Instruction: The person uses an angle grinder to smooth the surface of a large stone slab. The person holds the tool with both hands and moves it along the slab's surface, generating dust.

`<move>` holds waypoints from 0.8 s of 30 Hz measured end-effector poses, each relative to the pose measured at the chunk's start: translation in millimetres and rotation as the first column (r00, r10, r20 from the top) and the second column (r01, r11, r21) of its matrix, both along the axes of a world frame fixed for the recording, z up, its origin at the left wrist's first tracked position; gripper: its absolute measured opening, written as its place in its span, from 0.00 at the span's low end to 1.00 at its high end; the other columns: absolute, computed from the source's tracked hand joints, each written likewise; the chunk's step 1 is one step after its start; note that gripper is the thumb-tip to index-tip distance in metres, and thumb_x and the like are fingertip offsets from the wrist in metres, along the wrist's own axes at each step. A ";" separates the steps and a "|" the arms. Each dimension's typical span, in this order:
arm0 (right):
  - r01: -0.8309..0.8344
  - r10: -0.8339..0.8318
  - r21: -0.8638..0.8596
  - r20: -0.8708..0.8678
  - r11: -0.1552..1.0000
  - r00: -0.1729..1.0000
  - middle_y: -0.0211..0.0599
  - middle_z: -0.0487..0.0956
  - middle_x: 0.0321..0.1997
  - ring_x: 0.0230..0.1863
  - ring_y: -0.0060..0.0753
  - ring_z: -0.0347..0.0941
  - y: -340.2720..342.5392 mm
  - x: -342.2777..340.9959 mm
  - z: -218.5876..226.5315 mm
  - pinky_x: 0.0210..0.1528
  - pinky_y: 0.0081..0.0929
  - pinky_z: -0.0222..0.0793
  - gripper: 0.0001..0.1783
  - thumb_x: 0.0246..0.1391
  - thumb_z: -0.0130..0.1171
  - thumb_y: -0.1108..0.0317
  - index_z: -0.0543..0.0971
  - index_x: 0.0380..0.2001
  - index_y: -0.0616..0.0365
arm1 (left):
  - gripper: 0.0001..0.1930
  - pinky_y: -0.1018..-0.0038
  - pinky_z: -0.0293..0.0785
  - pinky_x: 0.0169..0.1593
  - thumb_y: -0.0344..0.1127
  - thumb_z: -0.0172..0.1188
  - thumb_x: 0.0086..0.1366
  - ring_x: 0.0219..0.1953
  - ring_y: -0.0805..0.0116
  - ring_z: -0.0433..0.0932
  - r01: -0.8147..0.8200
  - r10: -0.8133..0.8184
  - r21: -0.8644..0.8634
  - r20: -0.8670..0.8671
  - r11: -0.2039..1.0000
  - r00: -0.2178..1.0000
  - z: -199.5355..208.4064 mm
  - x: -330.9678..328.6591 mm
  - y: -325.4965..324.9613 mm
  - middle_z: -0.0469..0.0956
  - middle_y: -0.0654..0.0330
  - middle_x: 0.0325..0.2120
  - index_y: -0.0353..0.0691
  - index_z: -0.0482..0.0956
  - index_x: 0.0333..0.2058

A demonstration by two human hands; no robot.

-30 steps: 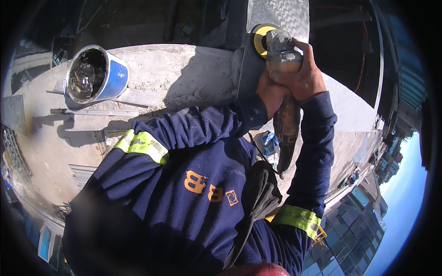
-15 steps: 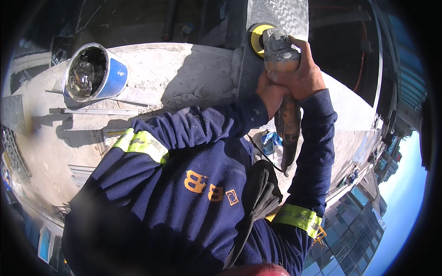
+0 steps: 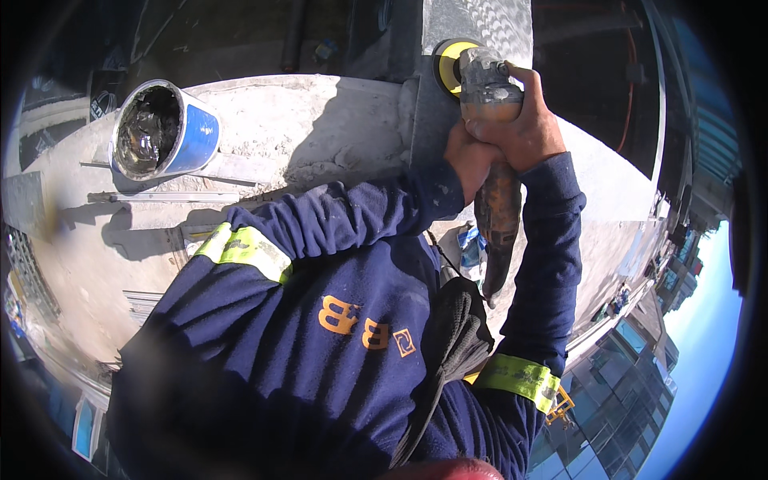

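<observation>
Both of my hands grip an angle grinder, its worn orange body streaked with grey. My right hand is wrapped round it just behind the grey head. Below and beside it, my left hand closes on the body, its fingers partly hidden by the tool and the other hand. At the head's left side sits a round disc with a yellow face and dark rim. The disc lies against or just over a grey panel; contact cannot be made out. Swirl marks cover the panel's sunlit far part.
To the left, a blue and white bucket with dark, wet-looking contents stands on a pale concrete ledge. A metal strip lies nearer me. A dark cord hangs by my waist. Glass-fronted buildings show at lower right.
The grinder's tail has swung slightly left, and the disc has shifted a little right against the panel. Both hands keep their hold.
</observation>
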State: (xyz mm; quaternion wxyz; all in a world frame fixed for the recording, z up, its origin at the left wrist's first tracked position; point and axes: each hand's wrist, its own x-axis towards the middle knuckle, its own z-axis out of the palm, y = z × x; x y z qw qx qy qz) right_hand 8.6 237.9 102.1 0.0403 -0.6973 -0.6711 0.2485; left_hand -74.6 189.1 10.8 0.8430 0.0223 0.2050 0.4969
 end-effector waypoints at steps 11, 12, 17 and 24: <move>0.045 -0.046 0.042 0.006 0.998 0.999 0.59 0.80 0.48 0.47 0.51 0.81 -8.4 9.6 -6.9 0.50 0.39 0.77 0.49 0.40 0.77 0.51 0.63 0.62 0.55 | 0.25 0.66 0.80 0.47 0.18 0.59 0.53 0.44 0.59 0.82 0.080 -0.079 0.051 -0.019 0.995 0.997 3.3 -3.4 -0.7 0.79 0.51 0.44 0.33 0.73 0.53; 0.062 -0.058 0.057 -0.067 0.996 0.996 0.59 0.79 0.49 0.48 0.51 0.80 -11.4 13.0 -5.6 0.50 0.39 0.77 0.50 0.41 0.77 0.51 0.62 0.63 0.55 | 0.25 0.66 0.80 0.48 0.19 0.58 0.55 0.44 0.60 0.82 0.085 -0.076 0.109 -0.084 0.990 0.994 3.6 -3.7 0.0 0.79 0.51 0.45 0.32 0.73 0.54; 0.348 -0.304 -0.033 -0.567 0.937 0.766 0.63 0.72 0.58 0.59 0.55 0.72 -70.9 35.4 14.0 0.59 0.49 0.71 0.63 0.43 0.76 0.44 0.47 0.71 0.55 | 0.34 0.65 0.78 0.52 0.21 0.68 0.51 0.45 0.62 0.81 0.083 -0.048 0.237 -0.149 0.968 0.988 14.5 6.8 -1.3 0.78 0.55 0.46 0.36 0.67 0.58; 0.391 -0.312 0.010 -0.583 0.920 0.750 0.58 0.70 0.61 0.62 0.48 0.69 -152.2 43.5 -1.0 0.64 0.42 0.65 0.68 0.41 0.79 0.49 0.43 0.72 0.58 | 0.34 0.65 0.75 0.53 0.24 0.71 0.44 0.45 0.64 0.76 0.114 -0.095 0.145 -0.129 0.983 0.987 28.5 34.7 -7.4 0.76 0.59 0.41 0.39 0.67 0.52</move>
